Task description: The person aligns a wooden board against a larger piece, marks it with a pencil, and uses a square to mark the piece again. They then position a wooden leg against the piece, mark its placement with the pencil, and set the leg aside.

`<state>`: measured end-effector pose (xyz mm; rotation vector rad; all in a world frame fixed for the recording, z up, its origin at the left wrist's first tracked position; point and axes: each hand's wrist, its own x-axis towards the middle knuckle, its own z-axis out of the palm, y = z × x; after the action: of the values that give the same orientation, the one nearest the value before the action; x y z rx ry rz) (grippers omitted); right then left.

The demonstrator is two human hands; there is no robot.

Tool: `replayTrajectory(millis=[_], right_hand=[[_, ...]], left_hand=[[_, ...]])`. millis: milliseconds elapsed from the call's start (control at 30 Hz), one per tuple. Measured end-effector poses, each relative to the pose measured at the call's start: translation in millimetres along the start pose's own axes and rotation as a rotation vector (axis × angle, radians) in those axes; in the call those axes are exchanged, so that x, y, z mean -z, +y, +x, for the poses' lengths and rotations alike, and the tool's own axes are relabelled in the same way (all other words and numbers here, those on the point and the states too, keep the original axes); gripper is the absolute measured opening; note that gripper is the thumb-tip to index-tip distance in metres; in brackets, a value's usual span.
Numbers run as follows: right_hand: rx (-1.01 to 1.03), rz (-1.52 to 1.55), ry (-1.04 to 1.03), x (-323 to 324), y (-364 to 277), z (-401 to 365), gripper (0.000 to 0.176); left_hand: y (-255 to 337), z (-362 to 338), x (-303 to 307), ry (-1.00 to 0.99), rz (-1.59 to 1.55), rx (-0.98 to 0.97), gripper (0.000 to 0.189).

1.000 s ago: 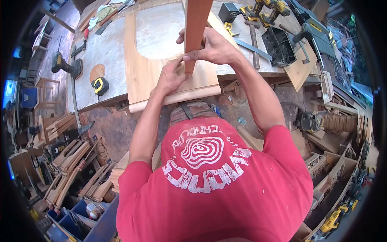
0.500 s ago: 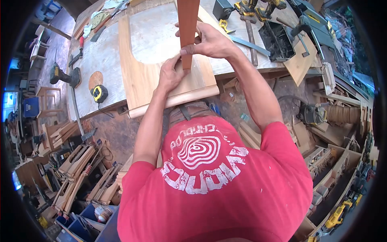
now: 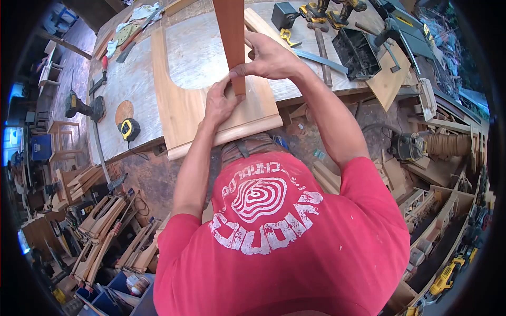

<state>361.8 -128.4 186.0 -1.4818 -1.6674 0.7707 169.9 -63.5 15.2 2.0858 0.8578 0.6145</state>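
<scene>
A reddish-brown wooden board (image 3: 232, 37) stands on end over a pale wooden frame (image 3: 182, 113), its top running out of view. My right hand (image 3: 271, 59) is closed around the board from the right side, thumb on the near face and the other fingers partly hidden behind. Lower down, my left hand (image 3: 219, 104) rests on the pale wood with its fingers closed against the foot of the same board. The pale frame has a rounded cut-out and a rounded lip along the edge closest to my body.
On the worktable (image 3: 142, 79) lie a yellow tape measure (image 3: 128, 129), a hammer (image 3: 322, 52), a metal ruler (image 3: 321, 60) and a black open box (image 3: 358, 55). Cordless drills (image 3: 316, 10) stand at the back; another drill (image 3: 84, 107) lies left. Wooden parts (image 3: 100, 226) crowd the floor.
The board's upper part has swung left, and its foot has shifted slightly left and toward me. Both hands keep their hold on it. The whole view has also shifted a little.
</scene>
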Motion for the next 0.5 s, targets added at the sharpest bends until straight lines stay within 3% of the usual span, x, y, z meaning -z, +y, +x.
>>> replayTrajectory(millis=[133, 233, 333, 433, 500], right_hand=[[-0.028, -0.031, -0.069, 9.2, -4.0, 2.4, 0.081], [0.125, -0.036, 0.059, 5.8, 13.7, 4.8, 0.077], [0.036, 0.045, -0.011, 17.2, 10.3, 0.7, 0.073], [0.095, 0.367, 0.088, 28.3, 23.7, 1.3, 0.068], [0.1, 0.644, -0.01, 42.3, 33.3, -2.2, 0.072]], left_hand=[[-3.1, 0.4, -3.4, -0.005, -0.017, 0.001, 0.075], [-0.7, -0.1, -2.5, 0.002, -0.005, -0.004, 0.06], [5.4, -4.9, -4.3, 0.049, -0.069, 0.055, 0.065], [25.8, -28.2, 11.4, 0.127, -0.215, 0.097, 0.071], [42.6, -55.4, 23.6, 0.237, -0.242, 0.072, 0.073]])
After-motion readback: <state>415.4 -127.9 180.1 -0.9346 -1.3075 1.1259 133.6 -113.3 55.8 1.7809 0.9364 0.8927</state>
